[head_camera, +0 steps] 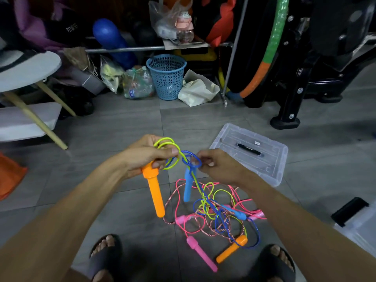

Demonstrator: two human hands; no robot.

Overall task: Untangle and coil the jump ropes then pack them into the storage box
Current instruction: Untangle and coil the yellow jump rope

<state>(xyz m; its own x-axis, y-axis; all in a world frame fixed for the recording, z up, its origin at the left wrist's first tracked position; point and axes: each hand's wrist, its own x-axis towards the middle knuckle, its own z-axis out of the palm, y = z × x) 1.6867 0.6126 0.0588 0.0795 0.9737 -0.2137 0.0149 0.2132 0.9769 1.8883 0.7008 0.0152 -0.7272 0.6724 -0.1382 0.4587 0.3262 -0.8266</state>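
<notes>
I'm gripping yellow-green loops (pixel 165 143) in my left hand (pixel 147 154), right hand (pixel 218 165) pinching the blue knot (pixel 192 160); tangle (pixel 215 212) beside the storage box lid (pixel 251 152) looks mostly unsorted, nothing packed.

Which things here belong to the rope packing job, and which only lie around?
Job: yellow-green rope and orange handle in left hand; blue rope at right hand; floor tangle; clear lid.

Lying about: blue basket, plastic bags.

A blue mesh basket (pixel 166 76) stands on the grey tiled floor (pixel 122 127). Beside it lie a crumpled white bag (pixel 198 90) and bagged plastic bottles (pixel 138 83). A green-orange hoop (pixel 270 49) leans nearby.
</notes>
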